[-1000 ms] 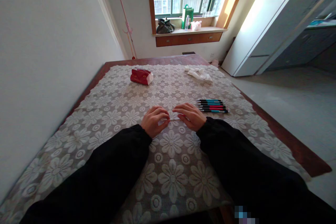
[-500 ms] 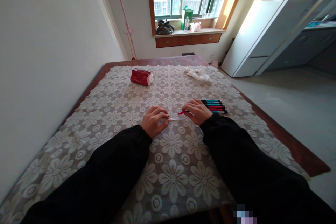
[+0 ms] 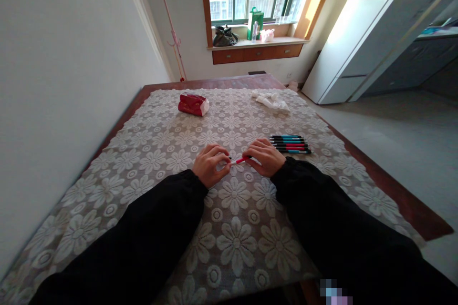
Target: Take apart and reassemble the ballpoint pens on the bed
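The table (image 3: pixel 424 221) takes up most of my view, its red-brown border showing along the far and right edges, its left edge running beside a pale wall (image 3: pixel 71 57). A grey tablecloth (image 3: pixel 236 243) with white flowers and rings covers most of its top. Beyond the right edge, towards the far corner, a white refrigerator (image 3: pixel 354 43) stands on the floor (image 3: pixel 390 138). On the cloth near the far right corner lies something white and crumpled (image 3: pixel 271 102); across from it, towards the far left corner, sits a red packet (image 3: pixel 192 105) with a pale end. My forearms, in black sleeves (image 3: pixel 322 209), reach in over the near edge, and my hands face each other about midway between the left and right edges. With my right hand (image 3: pixel 266 157) I grasp a red barrel (image 3: pixel 242 159), fingers and thumb closed on its dark end. With my left hand (image 3: pixel 211 165) I pinch a thin white rod (image 3: pixel 233 163). The two meet in line between my fingertips; I cannot tell how far one goes into the other. Between my right hand and the right edge, a row of pens (image 3: pixel 291 145), blue, red and black, lies side by side.
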Demonstrator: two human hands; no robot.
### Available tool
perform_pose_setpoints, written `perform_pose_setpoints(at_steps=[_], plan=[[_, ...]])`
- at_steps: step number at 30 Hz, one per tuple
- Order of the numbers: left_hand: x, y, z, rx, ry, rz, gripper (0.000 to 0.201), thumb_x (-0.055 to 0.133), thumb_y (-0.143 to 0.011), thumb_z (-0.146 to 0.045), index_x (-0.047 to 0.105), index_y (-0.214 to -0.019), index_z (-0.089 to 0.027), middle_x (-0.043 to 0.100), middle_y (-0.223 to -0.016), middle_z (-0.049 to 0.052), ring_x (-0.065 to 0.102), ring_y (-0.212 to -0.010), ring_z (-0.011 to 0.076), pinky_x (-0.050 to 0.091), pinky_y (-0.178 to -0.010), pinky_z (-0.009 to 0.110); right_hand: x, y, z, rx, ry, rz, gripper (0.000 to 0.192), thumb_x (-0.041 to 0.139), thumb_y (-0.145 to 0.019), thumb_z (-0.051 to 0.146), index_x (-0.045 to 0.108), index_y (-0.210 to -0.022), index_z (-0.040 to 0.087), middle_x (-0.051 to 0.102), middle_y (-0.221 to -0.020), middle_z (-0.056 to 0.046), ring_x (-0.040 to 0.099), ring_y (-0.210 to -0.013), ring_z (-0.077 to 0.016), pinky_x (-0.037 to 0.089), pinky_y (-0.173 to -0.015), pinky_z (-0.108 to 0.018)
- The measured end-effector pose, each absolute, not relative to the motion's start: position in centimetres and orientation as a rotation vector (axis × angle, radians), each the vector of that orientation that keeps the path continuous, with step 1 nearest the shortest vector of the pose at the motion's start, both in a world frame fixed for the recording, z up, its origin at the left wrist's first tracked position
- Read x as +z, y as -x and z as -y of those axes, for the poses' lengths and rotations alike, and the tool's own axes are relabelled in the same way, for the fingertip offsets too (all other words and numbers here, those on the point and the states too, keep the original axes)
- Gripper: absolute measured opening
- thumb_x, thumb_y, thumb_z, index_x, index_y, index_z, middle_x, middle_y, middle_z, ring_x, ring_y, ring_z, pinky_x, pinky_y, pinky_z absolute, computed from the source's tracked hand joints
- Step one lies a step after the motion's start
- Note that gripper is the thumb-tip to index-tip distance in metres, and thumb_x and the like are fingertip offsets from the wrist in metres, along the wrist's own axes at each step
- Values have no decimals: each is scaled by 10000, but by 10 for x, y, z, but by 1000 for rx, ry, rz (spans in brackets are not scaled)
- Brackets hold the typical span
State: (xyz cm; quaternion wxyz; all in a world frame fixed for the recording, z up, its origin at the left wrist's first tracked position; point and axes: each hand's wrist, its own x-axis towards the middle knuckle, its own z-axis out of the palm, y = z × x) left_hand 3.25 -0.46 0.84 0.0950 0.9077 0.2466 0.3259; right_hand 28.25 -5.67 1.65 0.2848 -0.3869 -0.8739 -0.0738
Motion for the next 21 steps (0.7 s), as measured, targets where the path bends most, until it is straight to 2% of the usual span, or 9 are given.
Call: perform_pose_setpoints(at_steps=[11,21], plan=[[8,-33,5,988,-2694,-725,44,694,-868,-257,723,-844,-233,718,-1032,28,590,-1101,231,489,-1015,416,16,-281,57,-224,1047,2331,81,559,-959,226,636,-944,209,701,-844,-35,575,-843,-192,388,-865,-354],[8,-31,5,1051,-2649,-592,69,659,-933,-277,702,-910,-228,721,-1029,40,607,-1103,213,499,-1008,394,10,-269,61,-120,1052,2289,206,510,-1033,325,670,-987,204,703,-837,-35,595,-825,-171,393,-809,-325]])
